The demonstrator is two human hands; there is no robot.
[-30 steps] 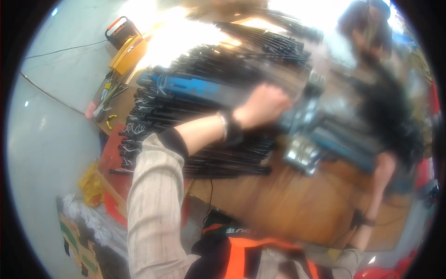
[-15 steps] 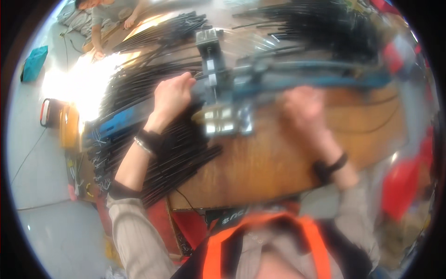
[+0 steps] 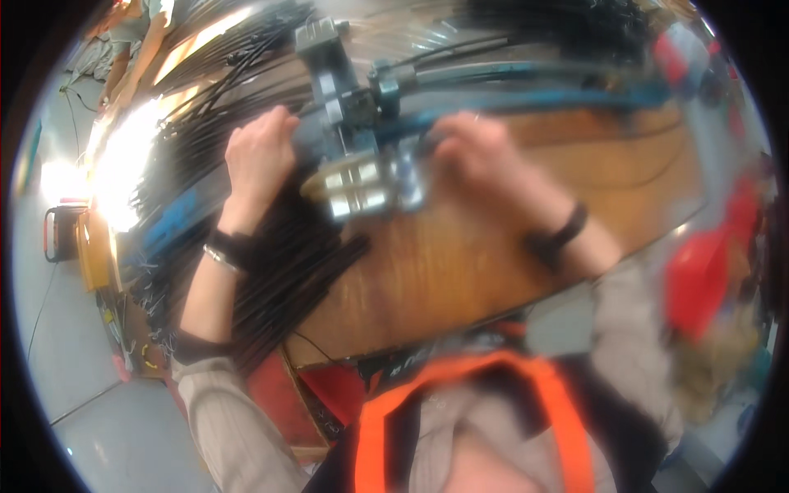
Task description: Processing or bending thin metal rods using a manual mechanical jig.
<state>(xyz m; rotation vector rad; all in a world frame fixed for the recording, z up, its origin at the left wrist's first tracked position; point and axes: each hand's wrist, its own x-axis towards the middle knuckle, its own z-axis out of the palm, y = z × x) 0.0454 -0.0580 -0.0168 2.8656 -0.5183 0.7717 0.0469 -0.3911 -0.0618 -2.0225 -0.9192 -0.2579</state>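
Note:
A metal clamping fixture (image 3: 345,107) with a dark upright body and shiny blocks (image 3: 355,187) at its near end stands on the wooden table. My left hand (image 3: 261,160) is at its left side, fingers curled closed beside it; what they hold, if anything, is hidden. To the right of the shiny blocks, my right hand (image 3: 477,152) is slightly smeared by motion, its fingers bent together toward the fixture. I cannot make out what is in them. A blue rail (image 3: 526,100) runs from the fixture to the right, beyond my right hand.
Many thin black rods (image 3: 279,279) lie in bundles under my left forearm, with more at the back (image 3: 567,29). The brown tabletop (image 3: 427,271) spans the middle. A bright lamp glare (image 3: 123,181) and a yellow box (image 3: 89,246) are left. Red material (image 3: 699,283) is right.
My right hand has moved left, closer to the fixture's shiny blocks. My left hand keeps its place beside the fixture. The whole view has shifted, and the co-worker at upper left is mostly out of it.

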